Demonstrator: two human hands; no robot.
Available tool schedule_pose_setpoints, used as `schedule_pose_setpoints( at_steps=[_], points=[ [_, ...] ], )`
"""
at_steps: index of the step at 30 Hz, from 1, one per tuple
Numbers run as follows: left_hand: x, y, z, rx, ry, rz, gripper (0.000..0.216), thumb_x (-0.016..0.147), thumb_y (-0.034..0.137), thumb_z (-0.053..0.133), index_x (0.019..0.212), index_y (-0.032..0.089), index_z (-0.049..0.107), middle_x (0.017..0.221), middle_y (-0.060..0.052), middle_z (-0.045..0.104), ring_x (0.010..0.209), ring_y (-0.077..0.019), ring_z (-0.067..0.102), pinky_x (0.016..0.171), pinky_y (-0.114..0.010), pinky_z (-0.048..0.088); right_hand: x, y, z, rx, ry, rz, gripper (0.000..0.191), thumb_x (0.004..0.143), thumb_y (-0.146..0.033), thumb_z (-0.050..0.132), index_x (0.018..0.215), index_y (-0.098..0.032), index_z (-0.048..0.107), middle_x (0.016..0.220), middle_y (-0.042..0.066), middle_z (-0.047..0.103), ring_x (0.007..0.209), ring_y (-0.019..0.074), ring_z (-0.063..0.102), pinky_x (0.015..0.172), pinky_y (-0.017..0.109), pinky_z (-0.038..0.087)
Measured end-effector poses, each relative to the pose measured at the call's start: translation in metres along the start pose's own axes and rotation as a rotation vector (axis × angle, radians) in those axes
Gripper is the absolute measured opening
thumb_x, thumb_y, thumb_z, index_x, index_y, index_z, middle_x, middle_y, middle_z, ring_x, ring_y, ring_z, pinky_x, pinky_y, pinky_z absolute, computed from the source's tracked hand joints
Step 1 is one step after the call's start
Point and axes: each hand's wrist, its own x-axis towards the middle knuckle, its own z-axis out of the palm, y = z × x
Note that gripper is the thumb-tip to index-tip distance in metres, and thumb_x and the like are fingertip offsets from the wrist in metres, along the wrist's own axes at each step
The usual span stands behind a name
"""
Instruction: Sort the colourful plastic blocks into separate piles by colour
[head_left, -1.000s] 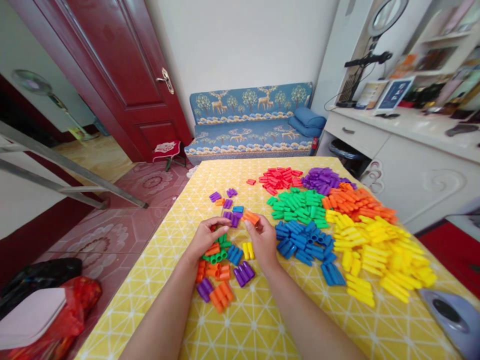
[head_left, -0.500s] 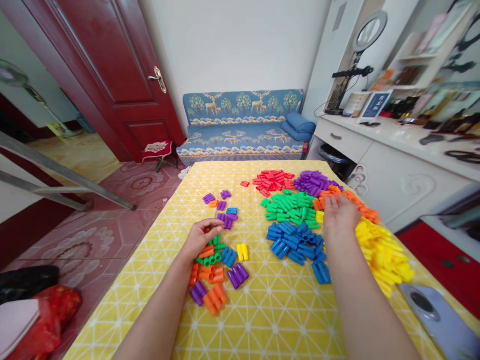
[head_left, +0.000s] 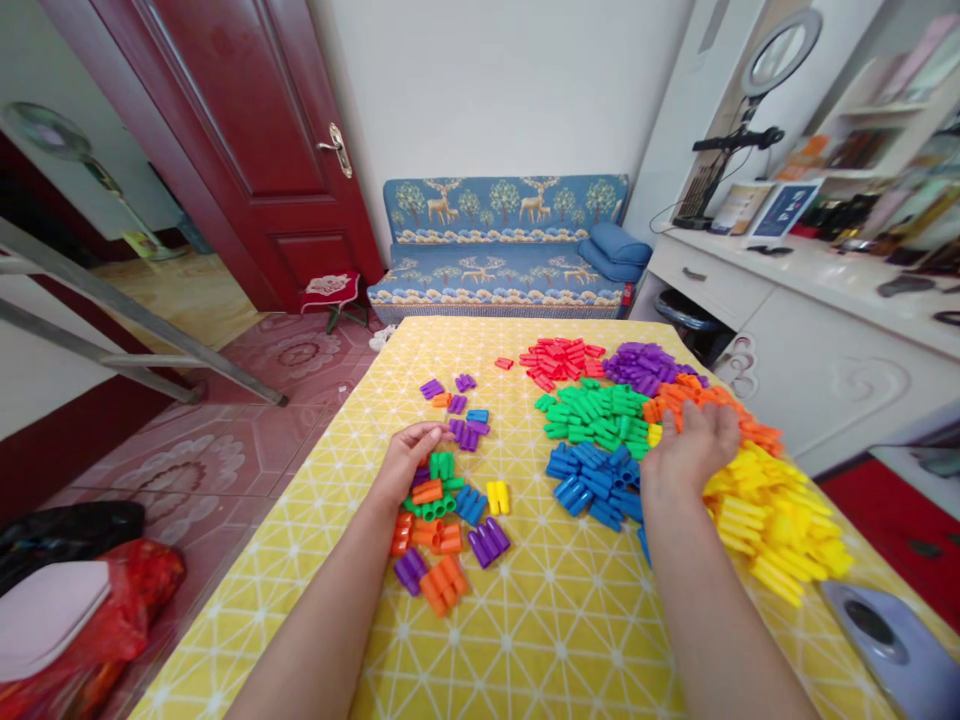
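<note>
My left hand (head_left: pixel 409 460) is at the left group of small plastic tube blocks, thumb and fingers drawn together; anything between them is hidden. Just beyond its fingertips lie purple blocks (head_left: pixel 469 433). Below and beside the hand are green blocks (head_left: pixel 441 466), an orange block (head_left: pixel 427 491) and a blue block (head_left: pixel 471 504). My right hand (head_left: pixel 691 450) hovers at the near edge of the orange pile (head_left: pixel 750 425), fingers apart and slightly curled, with no block visible in it. The yellow pile (head_left: pixel 780 520) lies to its right, the blue pile (head_left: pixel 596 480) to its left.
Green (head_left: pixel 596 410), red (head_left: pixel 559 362) and purple (head_left: pixel 641 366) piles fill the table's far right. A yellow block pair (head_left: pixel 498 497) and a purple block (head_left: pixel 489 543) lie nearer the middle. A phone (head_left: pixel 892 640) rests at the right edge. Beyond stands a blue sofa (head_left: pixel 487 270).
The view has shifted slightly to the left. My right hand's fingers have spread at the orange pile. My left hand has drawn back a little from the purple blocks.
</note>
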Motion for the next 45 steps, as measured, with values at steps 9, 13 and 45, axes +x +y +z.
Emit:
schedule_pose_setpoints(
  at_steps=[9,13,45],
  points=[
    [0.009,0.008,-0.03,-0.733,0.198,-0.007,0.022,0.083,0.039,0.062,0.083,0.017,0.068,0.08,-0.005,0.071,0.083,-0.0133,0.067,0.085,-0.03,0.05,-0.153,0.011,0.041,-0.398,-1.116,-0.097,0.018,0.079,-0.028,0.06,0.093,-0.021,0.069,0.095,0.005,0.071,0.091,0.0194,0.065,0.088,0.04,0.049],
    [0.008,0.006,-0.038,-0.818,0.259,0.064,0.022,0.084,0.038,0.059,0.083,0.018,0.068,0.082,-0.005,0.07,0.086,-0.0134,0.066,0.085,-0.029,0.05,-0.207,0.015,0.029,-0.564,-1.638,-0.424,0.041,0.07,-0.03,0.073,0.11,-0.032,0.068,0.13,0.002,0.06,0.129,0.0275,0.044,0.111,0.052,0.026],
    [-0.002,-0.005,-0.003,0.848,-0.183,0.506,0.053,0.069,0.039,0.079,0.118,0.023,0.066,0.148,-0.012,0.034,0.136,-0.0342,0.035,0.113,-0.048,0.032,-0.185,0.088,0.017,-0.462,-1.023,-0.094,0.061,0.079,-0.019,0.052,0.139,-0.024,0.041,0.142,0.009,0.044,0.131,0.0239,0.044,0.104,0.046,0.043]
  ],
)
